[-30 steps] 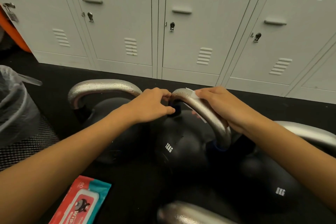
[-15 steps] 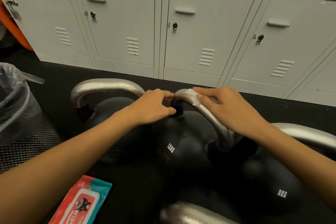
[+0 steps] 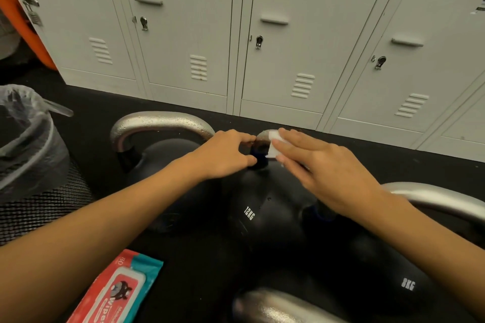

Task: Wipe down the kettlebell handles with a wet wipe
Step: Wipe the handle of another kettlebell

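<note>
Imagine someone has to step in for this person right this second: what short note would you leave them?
Left hand: grips the far end of the 12 kg kettlebell's handle, steadying it.
Right hand: fingers fairly straight, pressing the white wipe onto the same handle near its far bend.
Wipe pack lies on the floor at the near left; lined bin stands at the left.
Done: cannot tell which handles are finished; the handle of the left kettlebell shows droplets.
Left: finish this handle, then check the 8 kg kettlebell and the nearest handle, and bin the wipe.
</note>
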The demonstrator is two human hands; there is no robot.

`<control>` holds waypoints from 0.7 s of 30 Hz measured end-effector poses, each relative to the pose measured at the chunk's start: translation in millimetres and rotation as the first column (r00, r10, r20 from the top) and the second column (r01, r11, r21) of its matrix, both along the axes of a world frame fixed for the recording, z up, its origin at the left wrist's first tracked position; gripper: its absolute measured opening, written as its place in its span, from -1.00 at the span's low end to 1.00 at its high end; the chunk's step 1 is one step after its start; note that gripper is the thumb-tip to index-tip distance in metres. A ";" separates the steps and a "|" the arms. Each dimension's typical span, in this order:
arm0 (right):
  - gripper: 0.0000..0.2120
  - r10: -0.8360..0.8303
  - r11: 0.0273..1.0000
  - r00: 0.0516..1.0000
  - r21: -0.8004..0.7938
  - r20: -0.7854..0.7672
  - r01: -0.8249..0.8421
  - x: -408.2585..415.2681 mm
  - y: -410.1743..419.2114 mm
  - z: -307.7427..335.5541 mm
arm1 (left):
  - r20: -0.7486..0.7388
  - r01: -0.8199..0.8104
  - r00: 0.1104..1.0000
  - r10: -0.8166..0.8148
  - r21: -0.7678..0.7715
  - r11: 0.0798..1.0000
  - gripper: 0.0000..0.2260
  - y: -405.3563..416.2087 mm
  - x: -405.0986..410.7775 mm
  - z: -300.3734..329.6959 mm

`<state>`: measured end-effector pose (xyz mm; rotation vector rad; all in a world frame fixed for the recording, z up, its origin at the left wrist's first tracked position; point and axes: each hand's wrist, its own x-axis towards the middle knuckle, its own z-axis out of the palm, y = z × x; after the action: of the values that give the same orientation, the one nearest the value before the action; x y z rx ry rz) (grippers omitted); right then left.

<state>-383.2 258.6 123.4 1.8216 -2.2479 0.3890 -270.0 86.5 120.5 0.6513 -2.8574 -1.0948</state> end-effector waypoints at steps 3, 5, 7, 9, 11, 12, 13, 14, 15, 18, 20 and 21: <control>-0.58 0.060 0.997 0.995 -0.044 0.073 -0.057 -6.0 10.6 -1.6 | -0.005 0.005 1.000 -0.005 0.001 1.000 -0.52 0.9 0.8 0.3; -0.60 0.054 0.996 0.991 -0.079 0.119 -0.044 -8.5 6.2 0.0 | -0.007 0.005 1.000 -0.005 0.000 1.000 -0.53 0.3 0.3 -1.1; -0.62 0.024 0.996 0.996 -0.089 0.088 -0.016 -5.7 -4.4 -0.1 | -0.020 0.001 1.000 -0.001 -0.005 1.000 -0.55 -1.2 -1.7 -2.8; -0.66 0.016 0.999 0.999 -0.051 -0.042 -0.018 -0.6 -14.1 -5.1 | -0.037 -0.002 0.999 0.001 -0.014 1.000 -0.58 -3.3 -3.3 -3.7; -0.69 0.052 0.999 0.984 0.002 -0.170 -0.052 1.8 -15.5 -10.6 | -0.050 0.004 0.999 -0.005 -0.013 1.000 -0.58 -6.9 -3.1 -5.7; -0.68 0.078 0.997 0.977 0.013 -0.198 -0.077 0.9 -12.8 -11.8 | -0.059 0.012 0.998 -0.012 -0.010 1.000 -0.59 -9.0 -2.8 -7.7; -0.67 0.094 0.996 0.975 0.016 -0.199 -0.093 -0.6 -8.5 -11.8 | -0.071 0.016 0.997 -0.016 -0.005 1.000 -0.59 -10.1 -2.4 -9.7; -0.67 0.104 0.995 0.978 0.008 -0.179 -0.104 -3.4 -3.3 -11.7 | -0.091 0.006 0.996 -0.006 0.001 1.000 -0.60 -10.4 -2.2 -12.3; -0.67 0.112 0.994 0.984 -0.002 -0.138 -0.113 -6.0 2.0 -11.5 | -0.131 -0.023 0.991 0.023 0.001 1.000 -0.60 -9.0 -2.1 -14.5; -0.68 0.117 0.991 0.987 -0.071 0.109 -0.110 -8.1 11.4 -11.5 | -0.431 -0.155 0.894 0.122 -0.044 0.987 -0.68 4.7 -3.1 -16.1; -0.61 0.048 0.991 0.950 -0.134 0.309 -0.007 -4.7 11.7 -10.3 | -0.621 -0.127 0.783 0.046 -0.087 0.988 -0.75 20.6 -4.0 -11.4; -0.57 0.029 0.985 0.913 -0.167 0.406 0.043 -2.3 10.8 -9.3 | -0.671 -0.084 0.741 -0.019 -0.121 0.989 -0.76 30.0 -4.6 -9.3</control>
<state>-385.6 269.4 114.1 1.7689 -2.3811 1.0158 -274.6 116.5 111.2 0.2148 -2.2442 -0.8647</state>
